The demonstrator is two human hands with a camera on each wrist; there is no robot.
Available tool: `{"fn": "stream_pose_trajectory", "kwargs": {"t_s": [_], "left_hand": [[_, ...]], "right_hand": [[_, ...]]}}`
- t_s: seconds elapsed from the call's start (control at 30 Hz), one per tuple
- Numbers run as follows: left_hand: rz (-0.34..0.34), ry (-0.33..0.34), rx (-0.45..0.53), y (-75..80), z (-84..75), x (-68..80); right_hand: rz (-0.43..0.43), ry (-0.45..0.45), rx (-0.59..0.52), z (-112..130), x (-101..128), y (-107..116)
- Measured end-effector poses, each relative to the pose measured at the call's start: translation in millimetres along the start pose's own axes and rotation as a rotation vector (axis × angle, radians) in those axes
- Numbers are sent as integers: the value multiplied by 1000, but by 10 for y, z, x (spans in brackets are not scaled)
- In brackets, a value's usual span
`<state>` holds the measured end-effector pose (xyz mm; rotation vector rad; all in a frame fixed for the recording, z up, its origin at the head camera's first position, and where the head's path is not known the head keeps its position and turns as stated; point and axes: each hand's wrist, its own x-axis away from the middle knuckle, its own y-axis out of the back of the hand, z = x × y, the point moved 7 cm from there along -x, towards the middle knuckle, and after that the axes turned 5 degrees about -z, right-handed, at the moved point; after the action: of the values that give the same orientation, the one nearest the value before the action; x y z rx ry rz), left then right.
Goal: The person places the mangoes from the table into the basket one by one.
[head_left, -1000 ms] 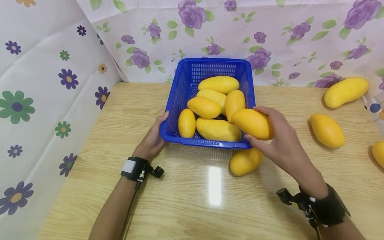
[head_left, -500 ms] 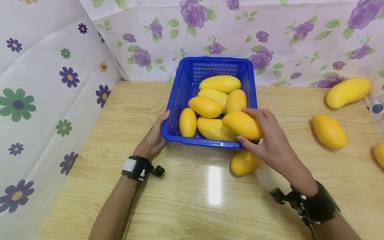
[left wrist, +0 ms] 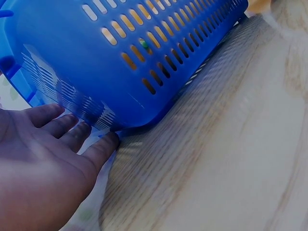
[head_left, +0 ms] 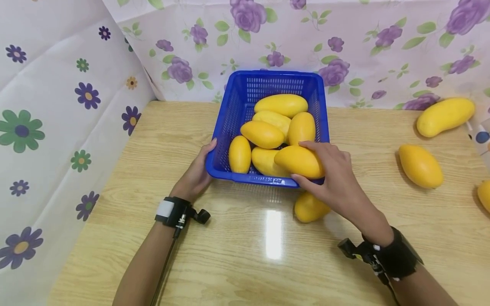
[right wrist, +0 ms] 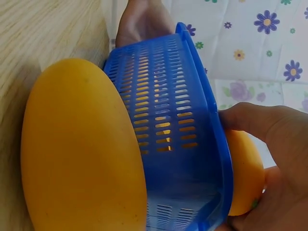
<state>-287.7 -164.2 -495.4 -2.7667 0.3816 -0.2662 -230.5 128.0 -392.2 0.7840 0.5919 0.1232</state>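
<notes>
A blue slotted basket (head_left: 245,91) stands at the table's back middle with several yellow mangoes inside. My right hand (head_left: 332,178) grips one mango (head_left: 299,162) over the basket's near right corner, fingers curled round it; the right wrist view shows this mango (right wrist: 245,178) just inside the basket's rim (right wrist: 211,139). My left hand (head_left: 196,174) rests with straight fingers (left wrist: 72,137) against the basket's left wall (left wrist: 144,53). Another mango (head_left: 308,208) lies on the table right outside the basket's near wall, under my right hand, and looms large as the mango (right wrist: 82,159) in the right wrist view.
The wooden table (head_left: 237,255) carries loose mangoes on its right side: a long one (head_left: 444,115) at the back, one (head_left: 420,165) in front of it, and one (head_left: 484,193) cut by the right edge. Flowered cloth (head_left: 57,106) walls the left and back.
My right hand has carried its mango leftward and down, from beside the basket's near right corner to over the fruit inside. The left hand has stayed against the basket.
</notes>
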Motion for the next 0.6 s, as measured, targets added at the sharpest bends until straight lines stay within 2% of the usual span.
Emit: {"fn": "stream_pose_trajectory", "kwargs": {"t_s": [0.3, 0.6], "left_hand": [[-2, 3, 5, 0, -11, 5], [3, 1, -5, -10, -20, 6]], "right_hand": [[6, -3, 58, -15, -4, -73], [13, 8, 44, -13, -8, -64]]}}
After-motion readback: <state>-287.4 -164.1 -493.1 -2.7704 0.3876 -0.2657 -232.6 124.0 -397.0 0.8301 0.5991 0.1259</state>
